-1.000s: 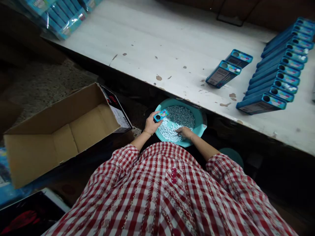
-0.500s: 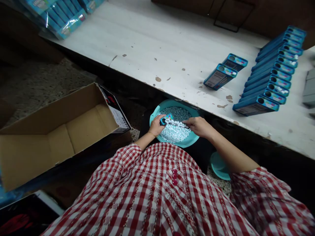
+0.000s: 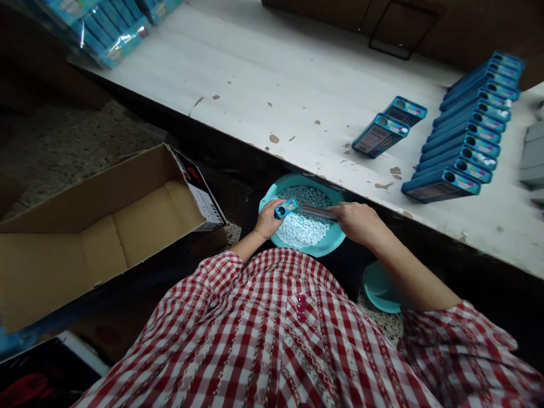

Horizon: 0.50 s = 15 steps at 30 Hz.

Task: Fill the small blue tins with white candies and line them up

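Note:
A teal plastic basin (image 3: 335, 241) full of small white pellets (image 3: 304, 226) sits below the table edge in front of me. My left hand (image 3: 267, 218) is closed round a small blue box (image 3: 286, 208) with a round hole in its end, held over the basin's left side. My right hand (image 3: 359, 222) is closed on the other end of a long thin part (image 3: 317, 212) that runs from the box across the pellets; I cannot make out what that part is.
The white worn table (image 3: 276, 85) carries a row of several blue boxes (image 3: 461, 147) at the right and two separate ones (image 3: 389, 126). Wrapped blue packs (image 3: 114, 25) lie at its far left. An open cardboard carton (image 3: 97, 226) stands left; a second teal dish (image 3: 378, 289) lies lower right.
My right hand lifted out of the pellets and came up to the box in my left hand. The line of white pellets seen half a second ago between the hands is gone.

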Tool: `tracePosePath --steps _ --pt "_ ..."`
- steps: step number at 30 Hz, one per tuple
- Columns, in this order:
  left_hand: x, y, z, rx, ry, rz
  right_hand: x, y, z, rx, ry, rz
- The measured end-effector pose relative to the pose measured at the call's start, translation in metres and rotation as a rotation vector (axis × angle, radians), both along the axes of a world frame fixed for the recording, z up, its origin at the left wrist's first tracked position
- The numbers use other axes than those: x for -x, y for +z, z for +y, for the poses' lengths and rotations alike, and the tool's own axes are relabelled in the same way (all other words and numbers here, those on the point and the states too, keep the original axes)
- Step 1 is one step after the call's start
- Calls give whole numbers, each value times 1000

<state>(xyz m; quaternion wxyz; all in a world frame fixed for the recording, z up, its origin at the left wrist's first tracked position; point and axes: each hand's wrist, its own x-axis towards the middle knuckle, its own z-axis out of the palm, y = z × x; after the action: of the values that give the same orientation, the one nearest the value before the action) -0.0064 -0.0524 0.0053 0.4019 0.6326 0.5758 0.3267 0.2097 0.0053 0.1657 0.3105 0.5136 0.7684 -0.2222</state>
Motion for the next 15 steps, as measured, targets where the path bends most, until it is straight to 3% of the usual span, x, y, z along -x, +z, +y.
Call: tracePosePath --steps 4,7,11,15 --pt "16 14 1 20 40 -34 -24 -49 -23 15 -124 142" --pt "16 33 3 62 -14 -91 -11 -73 -34 -130 -106 480" --pt "-3 59 13 42 -95 -225 13 -61 -22 -286 -23 828" --pt "-11 74 24 -11 77 -437 -6 -30 17 -404 -80 801"
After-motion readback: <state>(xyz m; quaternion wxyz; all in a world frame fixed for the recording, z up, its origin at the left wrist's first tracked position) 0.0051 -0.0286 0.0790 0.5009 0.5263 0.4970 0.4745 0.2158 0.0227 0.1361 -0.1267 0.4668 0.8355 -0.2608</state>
